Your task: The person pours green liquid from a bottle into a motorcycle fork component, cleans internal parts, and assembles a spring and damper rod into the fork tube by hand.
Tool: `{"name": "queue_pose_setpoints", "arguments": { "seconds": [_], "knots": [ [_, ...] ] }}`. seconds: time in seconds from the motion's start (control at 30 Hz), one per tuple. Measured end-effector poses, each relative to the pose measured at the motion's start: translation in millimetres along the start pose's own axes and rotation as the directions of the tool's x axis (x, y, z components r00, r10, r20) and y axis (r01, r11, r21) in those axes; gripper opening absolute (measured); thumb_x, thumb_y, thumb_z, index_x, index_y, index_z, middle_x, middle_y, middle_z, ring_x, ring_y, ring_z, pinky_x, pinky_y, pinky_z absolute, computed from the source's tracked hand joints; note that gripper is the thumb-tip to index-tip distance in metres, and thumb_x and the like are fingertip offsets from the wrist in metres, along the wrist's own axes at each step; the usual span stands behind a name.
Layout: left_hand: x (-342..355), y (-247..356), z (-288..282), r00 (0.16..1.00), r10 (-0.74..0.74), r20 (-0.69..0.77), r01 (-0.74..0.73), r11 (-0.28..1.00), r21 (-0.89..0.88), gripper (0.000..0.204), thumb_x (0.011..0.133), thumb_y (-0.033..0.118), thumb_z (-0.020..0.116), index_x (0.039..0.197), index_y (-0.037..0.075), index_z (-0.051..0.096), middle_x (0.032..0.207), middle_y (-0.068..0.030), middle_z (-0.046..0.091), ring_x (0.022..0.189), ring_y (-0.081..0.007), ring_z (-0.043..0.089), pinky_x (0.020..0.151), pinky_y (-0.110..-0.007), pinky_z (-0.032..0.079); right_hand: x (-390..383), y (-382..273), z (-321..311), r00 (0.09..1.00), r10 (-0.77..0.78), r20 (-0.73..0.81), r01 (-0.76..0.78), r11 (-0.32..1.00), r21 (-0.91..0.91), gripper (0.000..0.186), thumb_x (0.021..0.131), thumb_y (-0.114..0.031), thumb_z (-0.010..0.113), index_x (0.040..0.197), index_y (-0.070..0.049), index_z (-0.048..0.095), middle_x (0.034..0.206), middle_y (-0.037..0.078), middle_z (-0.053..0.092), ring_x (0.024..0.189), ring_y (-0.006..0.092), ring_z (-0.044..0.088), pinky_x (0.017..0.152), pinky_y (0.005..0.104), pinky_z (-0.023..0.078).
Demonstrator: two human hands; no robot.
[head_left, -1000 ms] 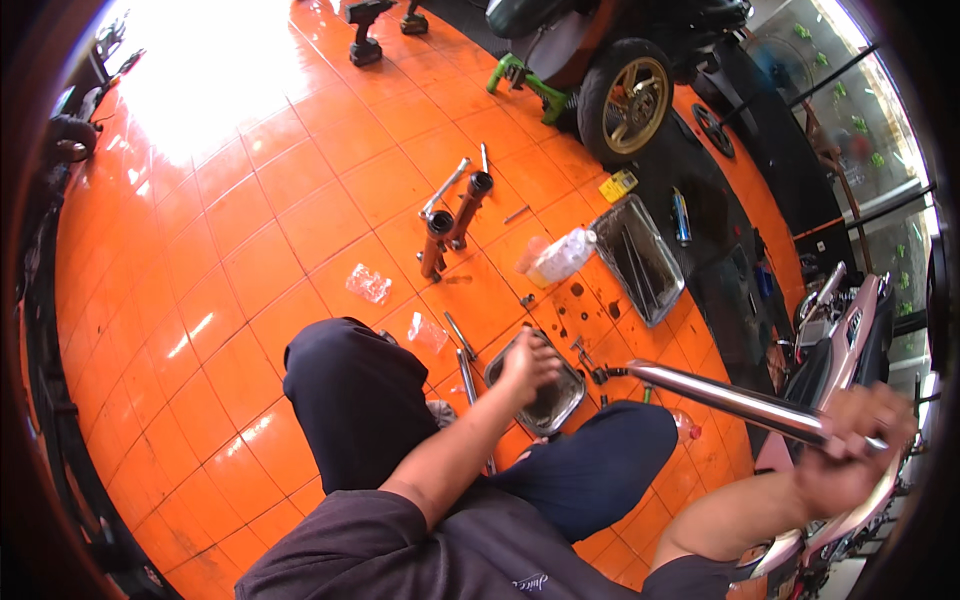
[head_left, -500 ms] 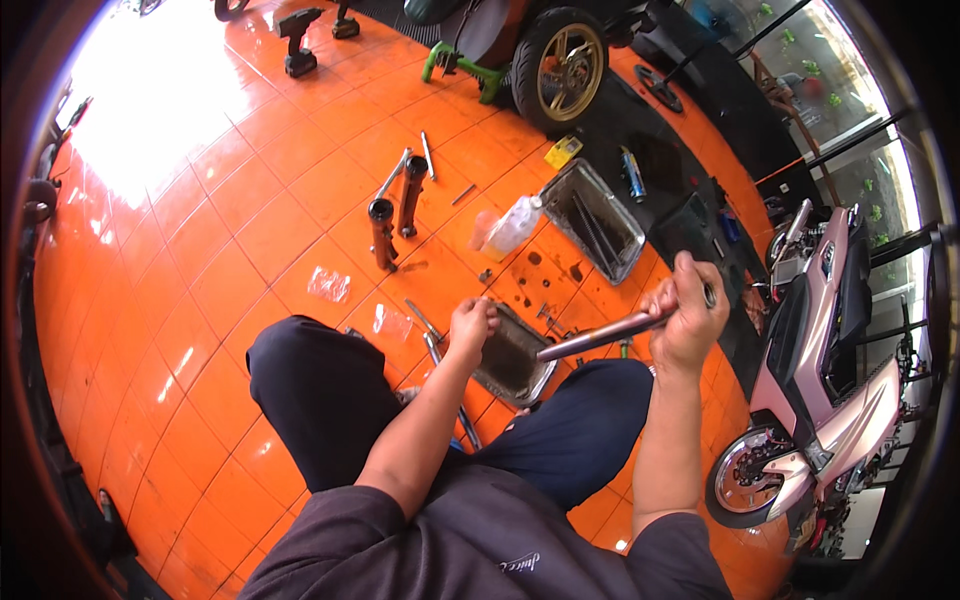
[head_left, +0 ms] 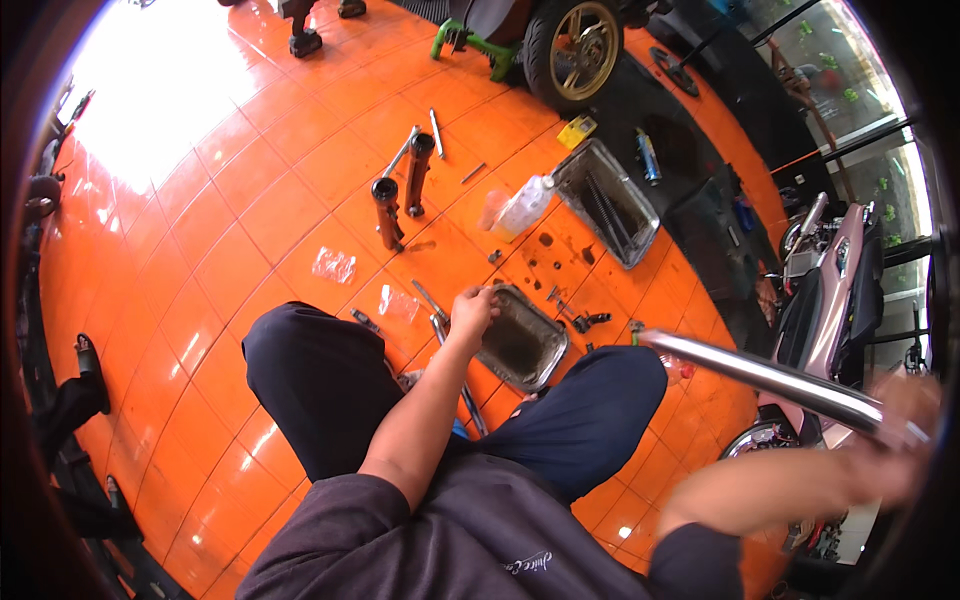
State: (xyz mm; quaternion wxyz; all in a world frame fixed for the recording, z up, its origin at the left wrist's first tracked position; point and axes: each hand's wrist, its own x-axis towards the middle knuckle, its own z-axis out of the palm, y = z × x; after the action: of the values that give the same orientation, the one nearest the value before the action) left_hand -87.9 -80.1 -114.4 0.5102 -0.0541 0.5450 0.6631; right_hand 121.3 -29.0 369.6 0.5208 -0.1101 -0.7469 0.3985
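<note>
My right hand (head_left: 893, 432) is out near 4 o'clock from the middle of the view, and it looks wrapped round one end of the shiny tube (head_left: 770, 378), though it's too blurry to see each finger. The tube points back toward 10 o'clock, with its other end near my knee (head_left: 640, 385). If the metal is oily, it could slide out of my hand and get a dent on the hard floor (head_left: 240, 300). If I swing it too wide, it could scratch the pink motorbike (head_left: 835, 290) at 3 o'clock. My left hand (head_left: 474, 314) has its fingers curled by the edge of the tray (head_left: 556, 358); I can't tell if it holds anything. A bump there could spill the tray's murky stuff (head_left: 515, 345). The dark spots (head_left: 546, 240) at 2 o'clock look wet, so a foot could slip.
</note>
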Motion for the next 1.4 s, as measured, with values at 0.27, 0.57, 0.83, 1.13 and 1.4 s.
{"name": "queue_pose_setpoints", "arguments": {
  "seconds": [0.27,0.57,0.83,1.13,1.4],
  "knots": [
    [-22.9,7.4,16.8,0.972,0.12,0.202,-0.172,0.949,0.264,0.041,0.097,0.041,0.05,0.104,0.001,0.059,0.087,-0.0078,0.061,0.076,-0.0191,0.058,0.07,-0.031,0.047,-23.8,118.2,60.3,0.916,0.395,-0.07,-0.379,0.91,0.168,0.029,0.094,-0.026,0.059,0.072,-0.007,0.053,0.051,0.0,0.042,0.042,0.0126,0.045,0.045,0.0299,0.042],
    [-122.2,73.3,76.9,0.538,0.365,0.76,-0.827,0.402,0.393,0.054,0.082,0.048,0.07,0.11,0.003,0.065,0.094,-0.0165,0.067,0.088,-0.0322,0.064,0.082,-0.038,0.049,-36.5,123.0,74.4,0.817,0.482,-0.318,-0.371,0.86,0.351,0.033,0.092,-0.022,0.064,0.066,-0.01,0.049,0.048,-0.002,0.04,0.037,0.0086,0.04,0.038,0.0249,0.038],
    [-108.4,67.9,72.9,0.751,0.227,0.621,-0.531,0.766,0.362,0.038,0.08,0.039,0.077,0.077,0.002,0.067,0.059,0.0007,0.057,0.056,-0.0124,0.053,0.055,-0.032,0.043,-68.2,158.5,102.6,0.905,0.426,-0.009,-0.407,0.871,0.275,0.04,0.1,-0.03,0.049,0.124,0.002,0.052,0.098,0.014,0.064,0.08,0.0176,0.065,0.07,0.028,0.051],
    [-160.3,196.2,71.3,0.774,0.405,0.487,-0.368,0.913,-0.175,0.034,0.092,0.031,0.064,0.072,0.012,0.044,0.055,0.0008,0.038,0.041,-0.0089,0.038,0.039,-0.026,0.034,-241.6,238.4,103.5,0.643,0.656,0.396,-0.584,0.754,-0.301,0.034,0.088,-0.002,0.058,0.121,0.001,0.06,0.11,0.014,0.067,0.096,0.0159,0.066,0.085,0.0261,0.051],
    [-167.4,204.6,49.6,0.766,0.455,0.455,-0.427,0.888,-0.17,0.033,0.095,0.031,0.059,0.074,0.01,0.043,0.059,-0.0007,0.038,0.042,-0.0094,0.039,0.039,-0.026,0.034,-237.0,220.3,143.6,0.666,0.592,0.455,-0.635,0.769,-0.071,0.02,0.092,-0.016,0.062,0.104,-0.001,0.066,0.073,0.009,0.068,0.067,0.0104,0.065,0.064,0.0271,0.051]
  ]
}}
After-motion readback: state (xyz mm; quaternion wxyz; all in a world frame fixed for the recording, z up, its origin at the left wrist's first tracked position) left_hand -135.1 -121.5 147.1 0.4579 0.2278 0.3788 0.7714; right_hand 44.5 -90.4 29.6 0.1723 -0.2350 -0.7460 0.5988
